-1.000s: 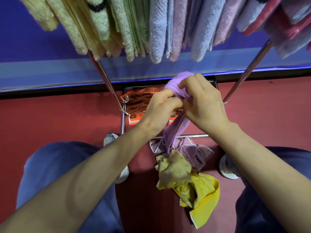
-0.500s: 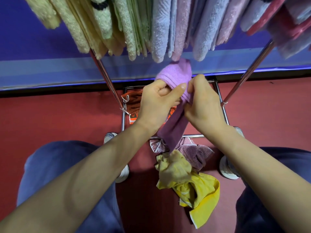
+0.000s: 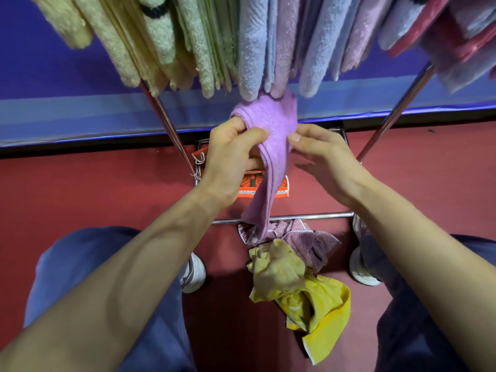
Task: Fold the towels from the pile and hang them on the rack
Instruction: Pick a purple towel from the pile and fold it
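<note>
Lilac towel (image 3: pixel 271 135) is held up just below the row of hung towels (image 3: pixel 252 49) on the rack (image 3: pixel 308 216), its folded top gripped by the curled fingers and thumb of the left hand (image 3: pixel 230 159), its right edge pinched by thumb and fingertips of the right hand (image 3: pixel 322 159). Its tail is draped down toward the pile (image 3: pixel 295 277) on the red floor (image 3: pixel 80 197).

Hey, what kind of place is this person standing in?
Probably an indoor laundry or towel-sorting corner: a metal rack crowded with hanging towels, a loose pile of towels on the red floor, and a blue wall behind.
</note>
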The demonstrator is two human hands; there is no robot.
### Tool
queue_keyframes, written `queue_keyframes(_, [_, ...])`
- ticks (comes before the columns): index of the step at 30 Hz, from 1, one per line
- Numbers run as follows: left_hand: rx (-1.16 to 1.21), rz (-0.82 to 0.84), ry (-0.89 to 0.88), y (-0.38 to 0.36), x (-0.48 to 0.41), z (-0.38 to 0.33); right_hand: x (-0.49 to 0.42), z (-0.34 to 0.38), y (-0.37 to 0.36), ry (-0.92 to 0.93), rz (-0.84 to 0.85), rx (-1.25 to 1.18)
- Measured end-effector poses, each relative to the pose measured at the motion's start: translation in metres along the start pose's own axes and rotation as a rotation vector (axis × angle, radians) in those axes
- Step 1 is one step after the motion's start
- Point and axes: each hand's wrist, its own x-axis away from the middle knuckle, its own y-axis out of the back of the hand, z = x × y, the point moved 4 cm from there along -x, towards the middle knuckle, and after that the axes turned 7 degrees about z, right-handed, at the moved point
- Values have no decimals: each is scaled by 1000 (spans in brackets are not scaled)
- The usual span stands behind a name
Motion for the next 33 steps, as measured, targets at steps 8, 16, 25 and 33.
queue_keyframes(8, [89, -50, 72, 8, -5, -1, 0, 5, 7, -41, 20, -79])
queue_keyframes(16, [93, -24, 95, 7, -5, 4, 5, 4, -3, -114, 125, -130])
queue_keyframes(25, [-54, 212, 85, -7, 0, 8, 2, 11, 18, 25, -267, 78])
queue_keyframes(33, [-48, -15, -6, 0, -2, 12, 11, 14, 5, 241, -316, 903])
